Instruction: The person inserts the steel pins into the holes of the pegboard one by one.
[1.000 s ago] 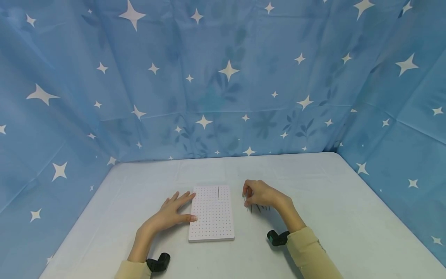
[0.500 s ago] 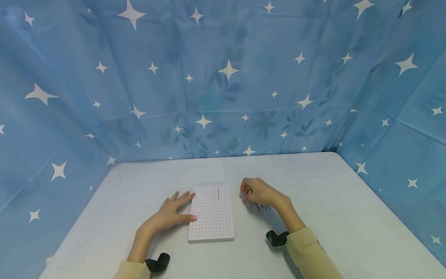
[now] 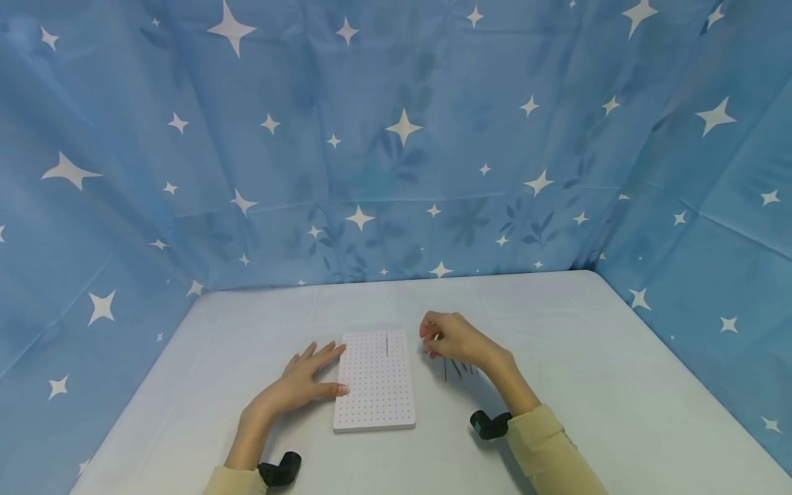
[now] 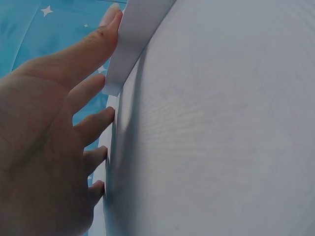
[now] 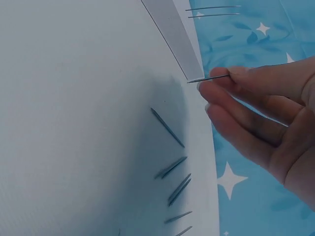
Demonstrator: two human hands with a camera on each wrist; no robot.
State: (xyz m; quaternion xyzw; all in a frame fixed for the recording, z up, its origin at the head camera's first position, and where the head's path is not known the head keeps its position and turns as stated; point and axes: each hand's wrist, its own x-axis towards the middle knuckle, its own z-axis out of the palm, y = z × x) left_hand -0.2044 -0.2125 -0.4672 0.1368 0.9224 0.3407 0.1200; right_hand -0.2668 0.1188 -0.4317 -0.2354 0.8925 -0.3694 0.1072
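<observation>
A white pegboard (image 3: 375,392) with rows of small holes lies on the table. My left hand (image 3: 297,381) rests at its left edge, fingers spread and fairly straight; in the left wrist view the thumb (image 4: 93,51) touches the board's side (image 4: 140,34). Between thumb and forefinger, my right hand (image 3: 454,337) pinches a thin dark metal pin (image 5: 209,78), just right of the board. Two thin pins (image 5: 214,15) stand up from the board in the right wrist view; the head view shows them as a dark line (image 3: 387,345). Below the right hand, several loose pins (image 5: 167,128) lie on the table.
The white tabletop (image 3: 526,309) extends round the board. Behind it and at both sides hangs a blue curtain (image 3: 396,165) with white stars. A black camera (image 3: 281,469) sits on the left wrist, and another black camera (image 3: 490,425) on the right.
My right hand has lifted slightly and moved left toward the board with the pin, away from the loose pins. The left hand keeps its place on the board's edge.
</observation>
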